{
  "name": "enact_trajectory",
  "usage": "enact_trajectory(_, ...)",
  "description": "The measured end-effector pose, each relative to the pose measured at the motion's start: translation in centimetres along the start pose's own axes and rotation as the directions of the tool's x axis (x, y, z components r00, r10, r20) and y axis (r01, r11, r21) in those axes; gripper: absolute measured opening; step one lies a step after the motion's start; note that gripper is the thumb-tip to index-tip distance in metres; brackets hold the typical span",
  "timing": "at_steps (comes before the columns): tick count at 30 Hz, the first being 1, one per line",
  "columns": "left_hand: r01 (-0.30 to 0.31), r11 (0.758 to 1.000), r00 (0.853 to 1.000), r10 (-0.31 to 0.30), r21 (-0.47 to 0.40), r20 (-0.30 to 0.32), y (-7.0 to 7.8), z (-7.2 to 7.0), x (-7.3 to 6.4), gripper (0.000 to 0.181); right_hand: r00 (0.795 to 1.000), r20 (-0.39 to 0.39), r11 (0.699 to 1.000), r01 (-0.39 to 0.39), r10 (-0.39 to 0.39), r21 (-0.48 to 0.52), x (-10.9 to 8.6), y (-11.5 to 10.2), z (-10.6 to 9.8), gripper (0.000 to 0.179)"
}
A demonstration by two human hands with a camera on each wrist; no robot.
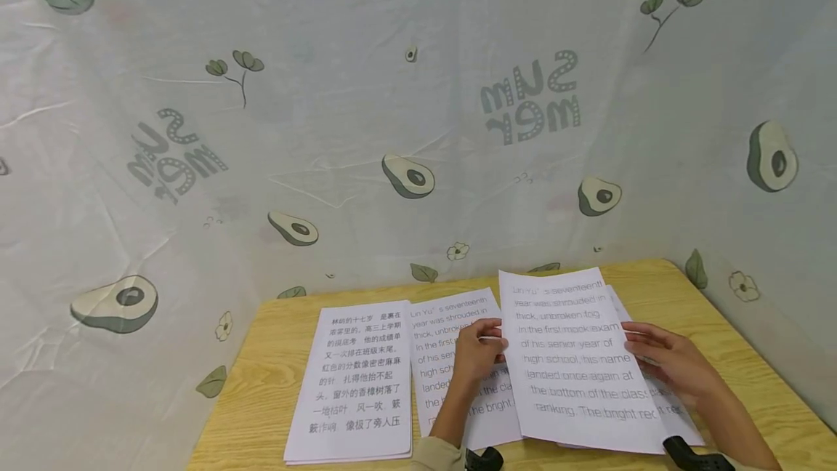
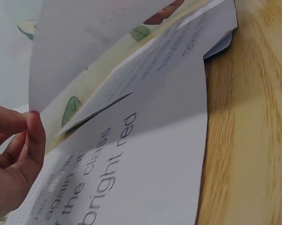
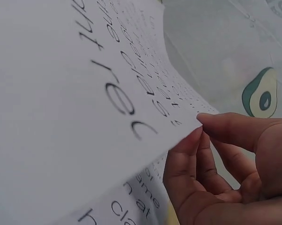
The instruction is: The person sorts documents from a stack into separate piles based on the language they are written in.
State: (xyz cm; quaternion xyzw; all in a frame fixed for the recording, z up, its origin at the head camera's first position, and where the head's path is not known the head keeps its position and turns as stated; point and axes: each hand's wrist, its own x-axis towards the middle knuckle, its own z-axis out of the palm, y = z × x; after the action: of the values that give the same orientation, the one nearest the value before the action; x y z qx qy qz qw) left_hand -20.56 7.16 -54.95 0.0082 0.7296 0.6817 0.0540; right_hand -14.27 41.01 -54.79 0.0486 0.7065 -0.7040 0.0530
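Observation:
Both hands hold up a white sheet of paper (image 1: 575, 355) printed with large English text. On its left edge, the left hand (image 1: 477, 355) pinches the paper between thumb and fingers. The right hand (image 1: 673, 362) pinches the opposite edge, which the right wrist view shows closely at the thumb and fingertips (image 3: 185, 159). The raised sheet bends slightly and stands apart from the papers below. Beneath the left forearm lies another English page (image 1: 480, 427). A further page (image 1: 686, 424) shows partly from under the held sheet at the right; the rest of it is hidden.
A stack of pages with Chinese text (image 1: 360, 376) lies at the left on the wooden table (image 1: 261, 384). Behind the table hangs a pale curtain (image 1: 366, 107) printed with avocados and leaves. Black wrist devices (image 1: 484, 459) sit at both wrists.

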Motion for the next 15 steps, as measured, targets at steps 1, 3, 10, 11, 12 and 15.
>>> enact_trajectory(1, 0.004, 1.0, 1.0, -0.004, -0.007, 0.0, 0.1, 0.4, 0.0, 0.036, 1.0, 0.017, 1.0, 0.003, -0.004, 0.031, 0.0, 0.1, -0.4, 0.037)
enact_trajectory(3, 0.001, 1.0, 1.0, -0.001, -0.017, 0.003, 0.1, 1.1, 0.1, 0.036, 0.999, 0.052, 0.996, 0.008, -0.012, 0.087, 0.0, 0.1, -1.2, 0.04)
enact_trajectory(10, -0.026, 0.999, 1.0, 0.026, -0.045, -0.005, 0.3, 3.4, 0.4, 0.037, 0.995, 0.077, 0.993, -0.064, 0.057, 0.096, -0.1, -0.4, -3.2, 0.038)
enact_trajectory(11, -0.027, 0.999, 1.0, 0.026, -0.043, -0.01, 0.3, 3.7, 0.5, 0.037, 0.996, 0.062, 0.995, -0.073, 0.069, 0.069, -0.1, -0.4, -3.4, 0.036)
enact_trajectory(12, -0.026, 0.999, 1.0, 0.025, -0.042, -0.015, 0.4, 4.0, 0.5, 0.038, 0.996, 0.045, 0.996, -0.084, 0.082, 0.037, 0.0, -0.5, -3.6, 0.035)
enact_trajectory(15, -0.038, 0.999, 0.999, 0.037, -0.005, -0.017, 0.4, 4.8, 0.5, 0.037, 0.995, -0.018, 0.992, -0.098, 0.097, -0.074, 0.0, -0.7, -4.0, 0.023)
